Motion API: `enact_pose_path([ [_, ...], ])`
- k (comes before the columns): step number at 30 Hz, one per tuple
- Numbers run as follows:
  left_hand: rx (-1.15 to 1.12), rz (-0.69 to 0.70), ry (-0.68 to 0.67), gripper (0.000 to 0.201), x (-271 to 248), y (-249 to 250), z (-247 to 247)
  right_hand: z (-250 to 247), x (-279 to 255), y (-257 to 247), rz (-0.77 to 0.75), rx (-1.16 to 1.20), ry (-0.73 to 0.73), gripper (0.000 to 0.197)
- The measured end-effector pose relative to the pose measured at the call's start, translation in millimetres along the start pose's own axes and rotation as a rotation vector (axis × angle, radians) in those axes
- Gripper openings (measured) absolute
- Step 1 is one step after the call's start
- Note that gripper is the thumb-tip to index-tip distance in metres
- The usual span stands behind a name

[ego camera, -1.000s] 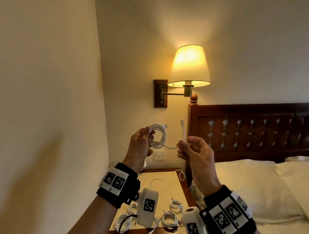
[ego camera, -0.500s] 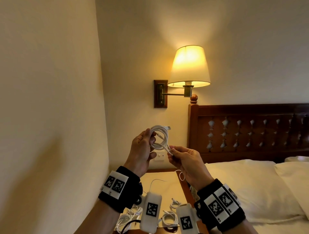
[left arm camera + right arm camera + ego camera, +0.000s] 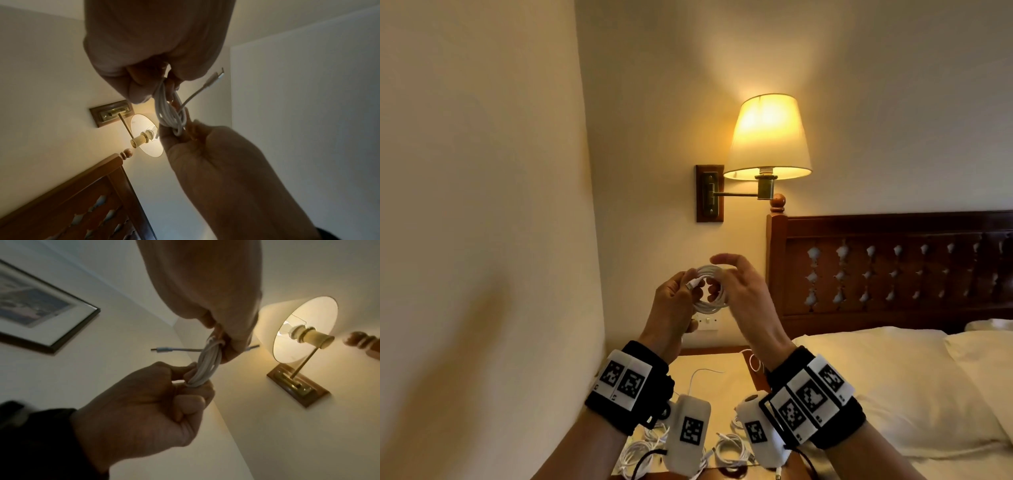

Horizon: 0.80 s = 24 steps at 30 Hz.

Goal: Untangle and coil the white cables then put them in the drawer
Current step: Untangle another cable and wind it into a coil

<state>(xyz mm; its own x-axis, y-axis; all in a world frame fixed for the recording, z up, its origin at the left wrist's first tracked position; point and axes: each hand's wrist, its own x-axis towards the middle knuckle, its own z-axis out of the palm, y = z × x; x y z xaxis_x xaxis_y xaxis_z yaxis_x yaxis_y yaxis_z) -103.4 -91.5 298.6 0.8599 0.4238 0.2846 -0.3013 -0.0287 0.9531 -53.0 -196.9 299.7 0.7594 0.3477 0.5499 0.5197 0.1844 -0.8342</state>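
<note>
A white cable coil [image 3: 709, 308] is held up in front of the wall, between both hands. My left hand [image 3: 688, 284] pinches its left side, and a connector end lies by that thumb. My right hand [image 3: 722, 277] pinches the right side, with its index finger stretched over the top. In the left wrist view the coil [image 3: 170, 112] hangs from my left hand [image 3: 158, 87], and a connector tail [image 3: 214, 78] sticks out. In the right wrist view my right hand [image 3: 220, 344] nips the bundle [image 3: 207, 363] at the top. The drawer is out of sight.
Below my wrists stands a wooden nightstand [image 3: 709, 363] with several small white cable coils [image 3: 729, 448] and a loose cable [image 3: 702, 373]. A lit wall lamp [image 3: 767, 137] hangs above. The headboard [image 3: 893, 267] and bed [image 3: 893, 377] lie to the right, and a wall is close on the left.
The free tail that my right hand held out to the right has been brought into the coil. My right hand has moved up against the coil.
</note>
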Motion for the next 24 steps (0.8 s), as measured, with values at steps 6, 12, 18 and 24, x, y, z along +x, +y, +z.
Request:
enact_pose_path([
  [6,0.053,0.057,0.011,0.029,-1,-4,0,0,1,10,-0.249,-0.22,0.079,0.01],
  [12,0.18,0.274,0.074,0.028,-1,-20,4,-6,17,6,-0.363,-0.489,0.209,0.012],
  [18,0.149,0.214,0.073,0.031,2,-20,7,-8,28,-2,-0.215,-0.383,0.028,0.01],
  [24,-0.218,-0.069,-0.133,0.029,-1,-8,-5,-28,28,2,-0.084,-0.351,-0.219,0.023],
])
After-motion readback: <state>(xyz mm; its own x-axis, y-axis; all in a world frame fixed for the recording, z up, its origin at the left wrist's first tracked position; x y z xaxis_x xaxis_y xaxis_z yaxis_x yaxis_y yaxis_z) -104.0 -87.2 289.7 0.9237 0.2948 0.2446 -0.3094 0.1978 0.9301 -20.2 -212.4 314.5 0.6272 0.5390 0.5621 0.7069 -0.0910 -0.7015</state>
